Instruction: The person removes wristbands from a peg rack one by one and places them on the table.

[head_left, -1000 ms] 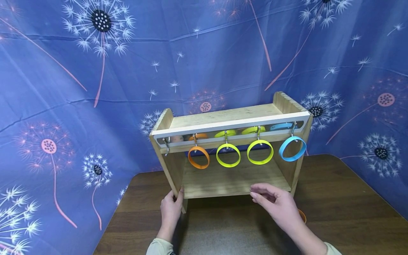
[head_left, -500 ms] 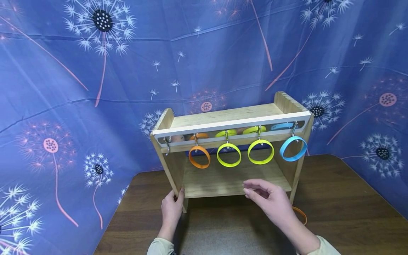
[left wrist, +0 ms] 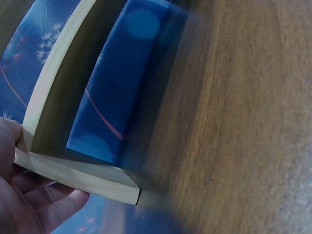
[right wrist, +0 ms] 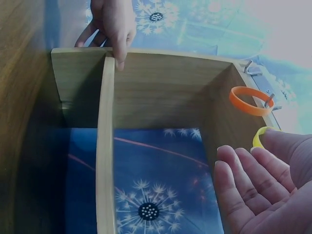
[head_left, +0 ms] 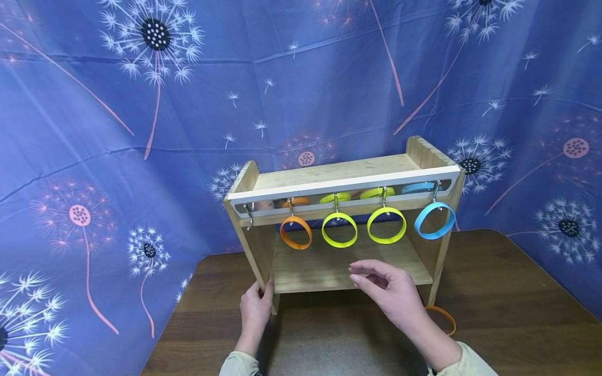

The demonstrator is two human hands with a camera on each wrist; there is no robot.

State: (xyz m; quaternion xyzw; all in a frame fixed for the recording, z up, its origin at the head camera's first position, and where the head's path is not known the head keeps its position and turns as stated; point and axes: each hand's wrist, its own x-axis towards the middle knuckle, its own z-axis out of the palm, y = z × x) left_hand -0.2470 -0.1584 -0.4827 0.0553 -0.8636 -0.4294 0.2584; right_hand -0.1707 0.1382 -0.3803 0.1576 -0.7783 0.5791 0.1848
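Observation:
A small wooden shelf stands on the table, its front rail fitted with several metal hooks. My left hand grips the lower left side panel, thumb on the inner face and fingers outside, as the right wrist view shows. My right hand hovers before the lower board, its fingers loosely bent and holding nothing. From the hooks hang an orange ring, a yellow ring, a second yellow ring and a blue ring. The leftmost hook carries no ring.
Another orange ring lies on the brown table by the shelf's right foot, partly behind my right forearm. A blue dandelion-print cloth hangs behind the shelf and along both sides.
My right hand has shifted left along the shelf's front, uncovering more of the orange ring on the table. My left hand keeps its grip on the side panel.

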